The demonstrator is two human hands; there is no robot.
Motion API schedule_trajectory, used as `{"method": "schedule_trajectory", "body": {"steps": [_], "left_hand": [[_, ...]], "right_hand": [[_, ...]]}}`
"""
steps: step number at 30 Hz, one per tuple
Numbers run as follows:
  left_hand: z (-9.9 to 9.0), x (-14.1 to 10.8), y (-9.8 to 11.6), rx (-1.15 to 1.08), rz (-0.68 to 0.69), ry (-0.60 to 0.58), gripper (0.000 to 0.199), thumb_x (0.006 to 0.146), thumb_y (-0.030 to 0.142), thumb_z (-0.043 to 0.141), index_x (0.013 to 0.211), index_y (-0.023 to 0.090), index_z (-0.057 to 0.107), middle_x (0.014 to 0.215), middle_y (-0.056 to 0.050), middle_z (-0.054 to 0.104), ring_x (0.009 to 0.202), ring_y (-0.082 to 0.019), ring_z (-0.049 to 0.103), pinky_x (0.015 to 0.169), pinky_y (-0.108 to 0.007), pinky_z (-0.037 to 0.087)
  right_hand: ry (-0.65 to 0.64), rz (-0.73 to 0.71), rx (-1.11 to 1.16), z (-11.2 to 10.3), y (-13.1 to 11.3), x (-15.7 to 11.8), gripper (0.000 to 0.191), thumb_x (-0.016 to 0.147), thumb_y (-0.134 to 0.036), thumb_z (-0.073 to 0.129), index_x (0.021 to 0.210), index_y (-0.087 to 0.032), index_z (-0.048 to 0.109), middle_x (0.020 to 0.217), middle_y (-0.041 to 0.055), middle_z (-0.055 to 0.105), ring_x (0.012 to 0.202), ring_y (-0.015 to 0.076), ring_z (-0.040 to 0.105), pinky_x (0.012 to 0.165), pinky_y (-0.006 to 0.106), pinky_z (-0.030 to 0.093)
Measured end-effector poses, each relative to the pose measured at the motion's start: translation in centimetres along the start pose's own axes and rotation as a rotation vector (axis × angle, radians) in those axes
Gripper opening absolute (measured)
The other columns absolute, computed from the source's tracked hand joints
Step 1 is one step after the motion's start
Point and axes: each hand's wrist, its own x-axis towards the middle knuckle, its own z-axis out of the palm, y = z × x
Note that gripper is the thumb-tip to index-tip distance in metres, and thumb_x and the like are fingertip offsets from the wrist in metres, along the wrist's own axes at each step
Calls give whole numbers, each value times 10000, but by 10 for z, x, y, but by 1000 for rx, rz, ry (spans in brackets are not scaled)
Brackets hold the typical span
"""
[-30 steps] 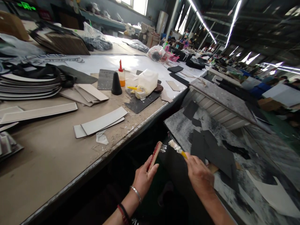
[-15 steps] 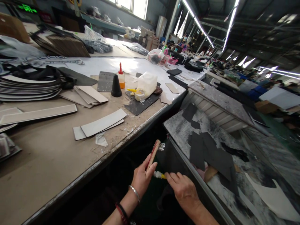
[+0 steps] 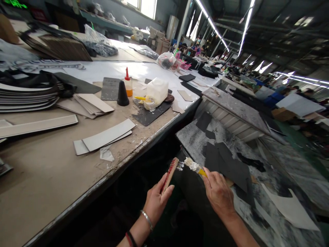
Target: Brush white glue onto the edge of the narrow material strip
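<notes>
My left hand (image 3: pixel 158 199) is closed round the lower end of a wooden brush (image 3: pixel 170 174) with a red face, held tilted in the gap beside the table. White-smeared bristles (image 3: pixel 180 166) show at its upper right. My right hand (image 3: pixel 218 188) pinches the yellow handle of a smaller brush (image 3: pixel 194 166), whose head is caked with whitish paste and lies just right of those bristles. Whether the two touch I cannot tell. On the table a cut plastic container (image 3: pixel 157 91) with another yellow handle stands beside a black cone (image 3: pixel 122 94) and a red-tipped bottle (image 3: pixel 128 85).
The worktable (image 3: pixel 51 178) fills the left, its edge running diagonally. Pale strips (image 3: pixel 106 135) and stacked curved pieces (image 3: pixel 25 97) lie on it. At right, a lower grey surface (image 3: pixel 218 137) holds dark sheets (image 3: pixel 228 159).
My right hand has moved up and to the right, bringing the yellow-handled brush from below the wooden brush to beside its bristles. The view has shifted slightly.
</notes>
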Motion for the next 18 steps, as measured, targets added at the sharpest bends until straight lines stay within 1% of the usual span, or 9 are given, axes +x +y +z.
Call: {"method": "schedule_trajectory", "body": {"steps": [4,6,8,10,13,15,17,18], "left_hand": [[1,2,1,33,-19,-3,574,796,508,486,1273,189,495,1226,-46,585,1105,-244,565,941,-342,459],[0,3,1,20,-37,13,571,796,501,490,1273,188,495,1238,-43,576,1120,-239,556,958,-337,445],[-2,4,0,3,-42,31,567,790,498,505,1268,194,501,1239,-38,574,1137,-240,543,976,-340,430],[-3,6,-1,-12,-49,32,564,782,501,518,1263,206,507,1227,-34,583,1136,-247,543,973,-351,431],[-3,9,-2,-38,-70,15,576,776,509,519,1267,208,502,1234,-30,579,1143,-253,537,972,-356,432],[-1,7,-1,-52,-90,20,590,777,512,516,1274,196,493,1234,-37,582,1128,-261,545,972,-366,431],[-1,-1,1,-97,-100,11,599,780,518,524,1284,197,483,1218,-46,596,1091,-272,563,968,-390,434],[-1,-6,2,-141,-91,-10,596,784,520,531,1289,208,475,1222,-49,591,1083,-275,562,971,-404,430]], "right_hand": [[-42,-74,-53,-3,-18,3,255,940,-253,424,1061,-127,610,749,52,555,705,198,468,658,323,346],[-50,-129,-39,-5,-28,0,237,935,-234,433,1049,-135,616,767,51,569,715,194,469,657,323,336],[-54,-168,-12,-7,-33,-4,242,941,-235,419,1038,-145,622,776,49,577,713,190,469,650,323,328],[-62,-156,-18,-7,-30,-6,254,946,-246,405,1032,-151,625,767,49,576,710,191,471,648,325,330],[-53,-59,-110,-10,-15,-4,257,940,-260,417,1021,-136,627,740,56,567,703,201,477,642,332,350],[-57,-27,-131,-11,-9,-1,246,932,-263,429,1011,-141,628,725,57,567,680,204,484,618,338,367],[-42,-24,-31,-8,-14,3,214,927,-266,439,1000,-192,626,735,54,577,671,202,507,592,333,391],[-11,-32,70,-4,-22,8,196,926,-269,441,985,-225,622,752,52,585,672,196,522,585,325,407]]}}
